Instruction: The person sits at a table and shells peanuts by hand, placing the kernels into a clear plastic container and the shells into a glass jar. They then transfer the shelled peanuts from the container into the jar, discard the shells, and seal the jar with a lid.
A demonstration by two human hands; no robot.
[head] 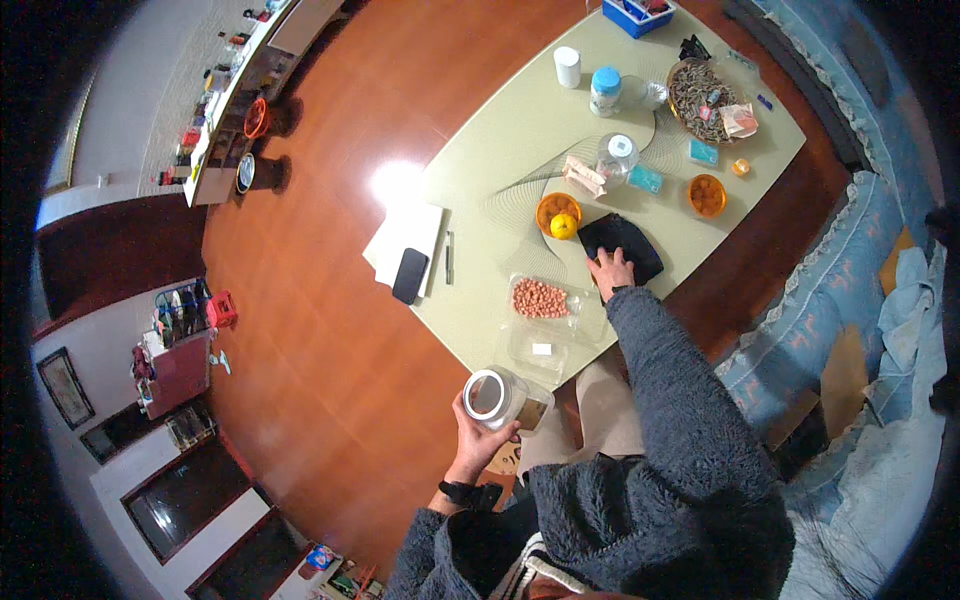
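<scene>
My left hand (480,439) is wrapped around a clear jar (523,401) with a white rim, tilted just off the table's near corner. My right hand (613,268) lies with fingers apart on a flat black item (637,251), perhaps a cloth or bag; what is under the palm is hidden. Left of that hand, a clear plastic clamshell box (536,349) lies with its lid folded back towards me, and pinkish-brown nuts (540,298) fill part of it. Beyond them stands an orange bowl (550,202) with a yellow citrus fruit (564,226) at its edge.
On the pale table (487,165), papers (416,225), a phone (410,275) and a pen (448,257) lie left. Farther back are a clear jar (616,161), a blue-lidded container (605,91), a seed-filled basket (701,97) and another orange bowl (706,196). A blue-covered sofa (817,300) borders the right.
</scene>
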